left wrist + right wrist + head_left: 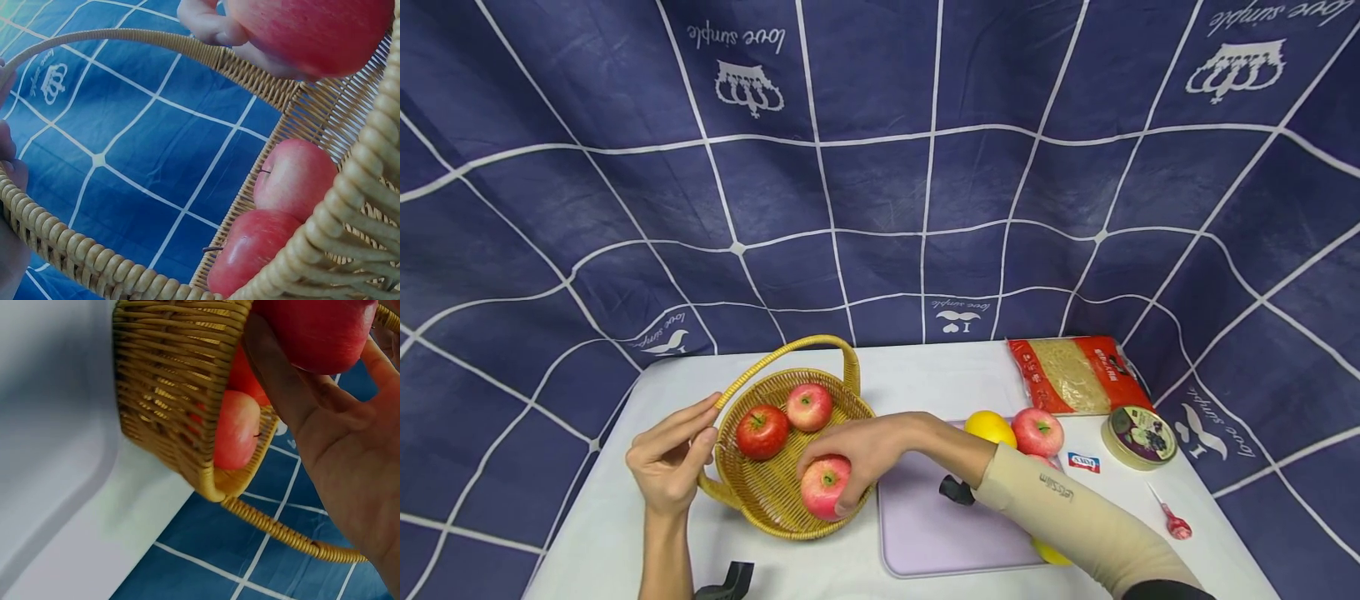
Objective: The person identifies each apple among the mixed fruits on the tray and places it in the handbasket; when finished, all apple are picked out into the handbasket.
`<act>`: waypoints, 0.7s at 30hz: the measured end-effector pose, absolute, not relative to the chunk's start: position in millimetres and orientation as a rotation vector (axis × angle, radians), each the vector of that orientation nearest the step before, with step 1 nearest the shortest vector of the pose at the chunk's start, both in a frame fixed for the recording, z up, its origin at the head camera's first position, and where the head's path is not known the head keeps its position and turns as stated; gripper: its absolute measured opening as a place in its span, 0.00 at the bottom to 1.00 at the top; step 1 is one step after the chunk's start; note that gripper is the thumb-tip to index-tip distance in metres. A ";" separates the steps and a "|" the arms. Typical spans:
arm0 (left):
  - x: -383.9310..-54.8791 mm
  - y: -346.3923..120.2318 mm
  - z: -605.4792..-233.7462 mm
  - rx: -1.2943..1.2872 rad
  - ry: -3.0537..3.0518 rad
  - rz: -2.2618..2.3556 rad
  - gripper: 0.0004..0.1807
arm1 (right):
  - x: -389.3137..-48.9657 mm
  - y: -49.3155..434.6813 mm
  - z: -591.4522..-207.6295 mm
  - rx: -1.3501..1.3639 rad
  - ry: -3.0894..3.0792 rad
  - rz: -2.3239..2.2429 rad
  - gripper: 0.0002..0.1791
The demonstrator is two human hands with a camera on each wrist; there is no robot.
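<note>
Basket (pixel 767 492) loading, we judge: two apples in, a third in hand.
At the basket's near right edge our right hand (pixel 872 450) is clamped on the held apple (pixel 826 492); at its left edge our left hand (pixel 670 458) pinches the handle (pixel 790 344). Toward the far left lie a darker apple (pixel 763 432) and a paler apple (pixel 809 407). We judge at least one remaining: an outer apple (pixel 1038 431) by the tray's (pixel 955 542) far right corner.

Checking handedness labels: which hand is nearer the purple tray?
Right. The right hand holds an apple inside the basket's tray-side rim; the left hand grips the handle, across the basket from the tray.
</note>
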State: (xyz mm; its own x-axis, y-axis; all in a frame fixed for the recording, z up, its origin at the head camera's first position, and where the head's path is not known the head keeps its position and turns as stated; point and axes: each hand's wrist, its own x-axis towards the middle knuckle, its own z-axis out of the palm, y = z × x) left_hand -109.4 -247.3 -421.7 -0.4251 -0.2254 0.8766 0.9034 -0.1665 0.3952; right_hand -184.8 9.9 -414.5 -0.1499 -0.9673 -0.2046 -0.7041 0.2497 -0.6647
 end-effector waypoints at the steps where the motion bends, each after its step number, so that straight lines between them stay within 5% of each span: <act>1: -109.3 -247.3 -421.8 -0.857 -1.248 -1.717 0.08 | -184.7 7.4 -413.8 -1.516 1.911 -0.554 0.31; 21: -109.2 -246.1 -421.8 -0.858 -1.231 -1.718 0.09 | -195.0 -46.2 -410.2 -1.411 1.861 -0.460 0.31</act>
State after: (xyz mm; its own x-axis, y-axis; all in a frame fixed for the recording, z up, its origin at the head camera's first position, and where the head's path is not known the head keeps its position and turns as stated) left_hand -109.2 -246.1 -421.8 -0.4181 -0.2358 0.8772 0.9065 -0.1710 0.3861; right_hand -195.0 -46.2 -410.2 -0.1182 -0.9323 -0.3417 -0.6656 0.3297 -0.6695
